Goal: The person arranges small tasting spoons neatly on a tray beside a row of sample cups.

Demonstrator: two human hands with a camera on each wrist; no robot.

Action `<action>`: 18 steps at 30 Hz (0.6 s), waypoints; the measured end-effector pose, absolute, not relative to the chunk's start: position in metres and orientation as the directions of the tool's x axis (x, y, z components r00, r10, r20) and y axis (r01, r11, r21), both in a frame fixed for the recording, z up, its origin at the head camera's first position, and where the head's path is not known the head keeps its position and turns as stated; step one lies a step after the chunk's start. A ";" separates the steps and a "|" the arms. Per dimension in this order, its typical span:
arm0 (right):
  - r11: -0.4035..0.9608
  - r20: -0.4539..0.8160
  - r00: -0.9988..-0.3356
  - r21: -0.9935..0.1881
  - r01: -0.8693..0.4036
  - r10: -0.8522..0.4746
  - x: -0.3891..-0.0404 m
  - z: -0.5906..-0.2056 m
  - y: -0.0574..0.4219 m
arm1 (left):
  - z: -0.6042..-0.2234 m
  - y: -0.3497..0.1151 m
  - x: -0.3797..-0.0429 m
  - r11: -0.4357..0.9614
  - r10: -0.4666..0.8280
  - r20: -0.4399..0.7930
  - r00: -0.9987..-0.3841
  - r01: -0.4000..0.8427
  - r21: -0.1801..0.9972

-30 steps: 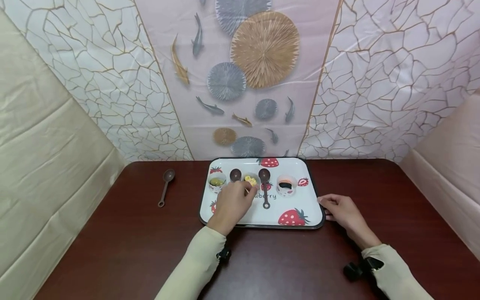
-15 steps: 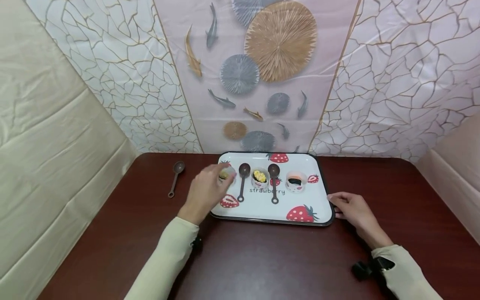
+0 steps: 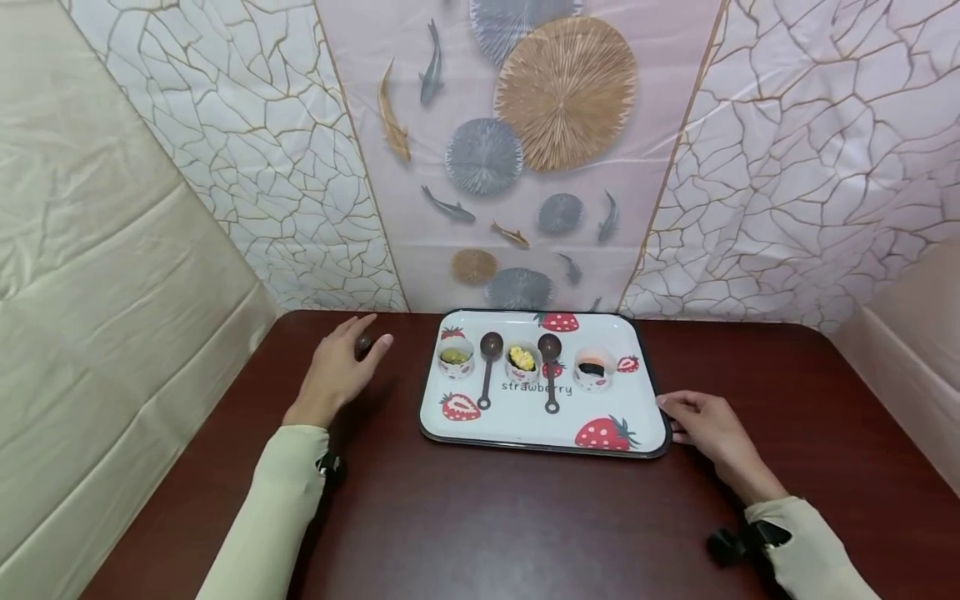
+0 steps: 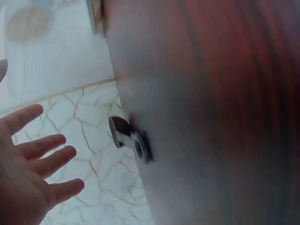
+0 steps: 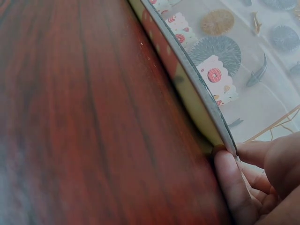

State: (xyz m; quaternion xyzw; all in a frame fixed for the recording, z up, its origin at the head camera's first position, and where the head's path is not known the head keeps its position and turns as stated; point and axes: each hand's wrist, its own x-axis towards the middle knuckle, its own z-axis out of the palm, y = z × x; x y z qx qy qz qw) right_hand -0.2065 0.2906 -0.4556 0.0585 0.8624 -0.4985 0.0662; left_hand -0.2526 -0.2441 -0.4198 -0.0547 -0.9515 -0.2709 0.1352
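My left hand (image 3: 330, 375) hovers over the left of the table, fingers spread and apart from a dark brown measuring spoon (image 4: 121, 131). In the head view the spoon's bowl (image 3: 363, 342) shows between thumb and fingers, while its handle is hidden. The right hand (image 3: 716, 433) pinches the right edge of a white strawberry-print tray (image 3: 517, 429), with fingertips (image 5: 227, 164) at its rim. Two brown spoons lie on the tray, a left one (image 3: 487, 371) and a right one (image 3: 551, 375). Between them stands a paper cup (image 3: 522, 377) with yellow bits.
Also on the tray are a cup (image 3: 457, 368) with green contents at the left and a cup (image 3: 592, 379) with dark and orange contents at the right. The dark red table (image 3: 480, 517) ends at a patterned fabric backdrop (image 3: 480, 233).
My left hand has left the tray's middle, passed over the green cup and moved left to the spoon on the table. The right hand stays at the tray's edge. The view has shifted slightly.
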 end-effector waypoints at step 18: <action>0.487 -0.168 -0.985 -0.856 0.171 0.050 -0.206 -0.458 0.290 | -0.428 -0.269 -0.252 0.932 0.163 0.331 -0.929 0.255 0.257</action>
